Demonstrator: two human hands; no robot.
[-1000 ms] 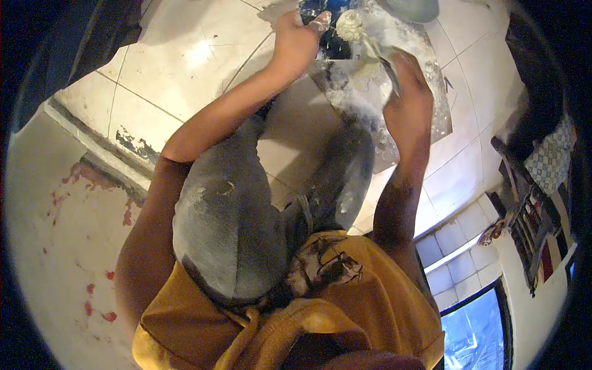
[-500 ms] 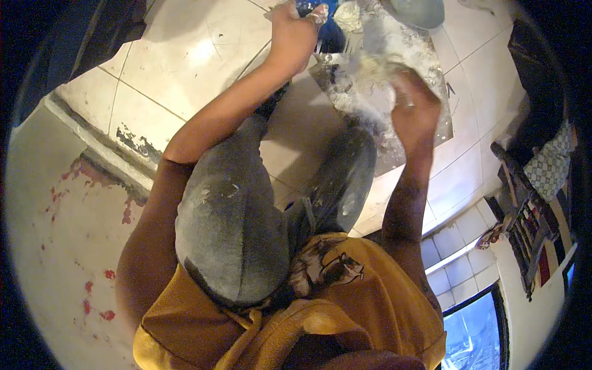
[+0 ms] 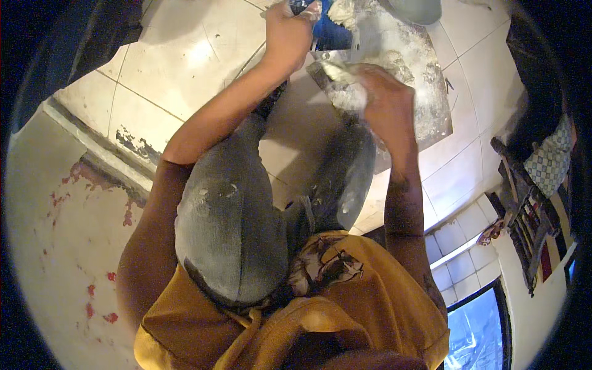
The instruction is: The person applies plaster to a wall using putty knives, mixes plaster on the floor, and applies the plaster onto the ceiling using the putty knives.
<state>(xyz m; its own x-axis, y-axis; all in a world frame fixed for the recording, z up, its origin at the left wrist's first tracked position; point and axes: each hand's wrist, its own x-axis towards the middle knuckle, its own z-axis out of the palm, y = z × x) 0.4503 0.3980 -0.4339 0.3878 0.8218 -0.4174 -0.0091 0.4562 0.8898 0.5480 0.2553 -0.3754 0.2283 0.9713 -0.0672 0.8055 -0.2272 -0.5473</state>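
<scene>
Right hand (image 3: 387, 98): fingers curled closed round a scraper (image 3: 336, 71), blade pale with paste and motion-blurred, pointing left just below the blue flat tool (image 3: 333, 36). Left hand (image 3: 290, 37): fingers closed on that blue tool near the frame top, exact grip partly hidden; thumb smeared white. Paste lump (image 3: 341, 13) sits at the blue tool's upper right.

Delta vs 1 s ago: right hand has swung left from the far side of the board, scraper now closer to the left hand. Blue face was dark and streaked, now reads mostly plain blue. Left hand nearly unmoved.

Paste-smeared board (image 3: 439, 117) lies on the tiled floor (image 3: 185, 74), under the right hand. Grey-green bowl (image 3: 419, 8) beyond it. Grey trousers (image 3: 222, 216) have white smudges; mustard shirt (image 3: 394, 290) carries a dark printed figure.
</scene>
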